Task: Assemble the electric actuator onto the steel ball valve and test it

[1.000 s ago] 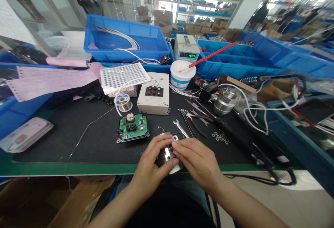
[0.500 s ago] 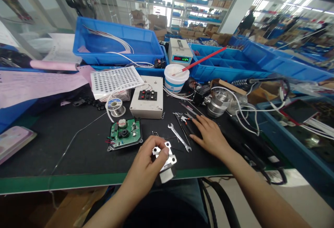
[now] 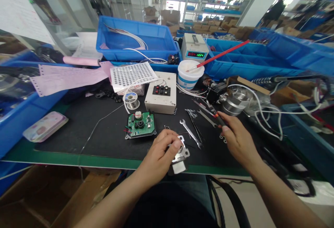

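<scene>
At the table's front edge, my left hand (image 3: pixel 163 150) is closed around a silver metal part (image 3: pixel 184 153) with holed corner lugs and a pale block below; its fingers hide some of it. My right hand (image 3: pixel 238 138) grips the dark handles of orange-and-black pliers (image 3: pixel 216 114), whose metal head points away from me. Between the hands lie an open-end wrench (image 3: pixel 190 132) and black tweezers (image 3: pixel 196 127). A second wrench (image 3: pixel 207 118) is just left of the pliers. Small metal rings (image 3: pixel 223 139) lie close to my right fingers.
A green circuit board (image 3: pixel 146 125) in a dark housing sits left, with a solder spool (image 3: pixel 132 101) behind it. Farther back stand a switch box (image 3: pixel 161 103), a white tub (image 3: pixel 189 80) with a red brush, a lit display unit (image 3: pixel 195 48) and blue bins (image 3: pixel 135 36).
My right hand has closed on the pliers and lifted their handles; before, it lay spread over them. My left hand keeps hold of the metal part. The whole view has shifted.
</scene>
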A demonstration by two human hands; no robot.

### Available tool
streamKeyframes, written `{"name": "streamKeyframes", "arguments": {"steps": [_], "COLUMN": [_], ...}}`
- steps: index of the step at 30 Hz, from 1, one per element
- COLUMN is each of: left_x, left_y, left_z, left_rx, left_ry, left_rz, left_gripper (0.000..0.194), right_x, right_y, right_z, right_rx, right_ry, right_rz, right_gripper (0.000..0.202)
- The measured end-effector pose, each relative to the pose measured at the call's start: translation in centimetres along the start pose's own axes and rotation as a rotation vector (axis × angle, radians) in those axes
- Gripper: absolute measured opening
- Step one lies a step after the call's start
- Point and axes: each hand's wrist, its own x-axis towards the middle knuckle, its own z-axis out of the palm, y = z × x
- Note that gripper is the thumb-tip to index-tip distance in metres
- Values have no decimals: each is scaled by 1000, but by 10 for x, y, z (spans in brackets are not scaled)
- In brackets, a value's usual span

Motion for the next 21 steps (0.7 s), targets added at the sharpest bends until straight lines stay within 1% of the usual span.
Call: {"name": "streamKeyframes", "arguments": {"steps": [2, 3, 5, 6, 7, 8, 11, 12, 13, 14, 16, 17, 18, 19, 20, 21], "left_x": [-3, -4, -5, -6, -6, -6, -7, -8, -9, -9, -10, -11, -11, -11, -11, -11], "left_y": [-4, -5, -7, -7, -7, -7, -7, -7, -7, -8, -10, -11, -13, -13, -14, -15], "left_z": [0, 0, 0, 0, 0, 0, 1, 1, 1, 2, 2, 3, 3, 3, 3, 3], "left_rx": [4, 9, 23, 28, 28, 24, 4, -5, -14, -22, -46, -61, -77, -87, -91, -89], "left_ry": [-13, -16, 6, 23, 37, 47, 54, 56, 64, 75, 101, 111, 117, 119, 114, 108], "left_rz": [17, 21, 16, 12, 4, -12, -106, -136, -157, -166, -164, -161, -160, -160, -162, -163], "left_gripper": [24, 24, 26, 26, 27, 28, 34, 38, 41, 44, 48, 49, 50, 51, 52, 52], "right_x": [-7, -11, -16, -17, -18, -19, -19, -18, -17, -16, -14, -13, -12, -11, -11, -12], "right_y": [-21, -32, -54, -62, -69, -74, -80, -80, -79, -79, -79, -80, -81, -82, -84, -85], "right_z": [-13, -19, -31, -37, -42, -46, -51, -49, -46, -43, -38, -38, -39, -41, -43, -45], "right_rx": [186, 217, 168, 125, 86, 53, -47, -87, -124, -152, -160, -138, -109, -82, -63, -65], "right_ry": [-56, -98, -177, -196, -191, -157, -5, 11, -13, -65, -172, -177, -136, -69, 3, 36], "right_rz": [-1, -46, -198, -270, -319, -350, -446, -488, -522, -529, -472, -427, -388, -370, -375, -402], "right_gripper": [38, 37, 36, 35, 36, 38, 46, 46, 43, 39, 35, 35, 36, 39, 42, 44]}}
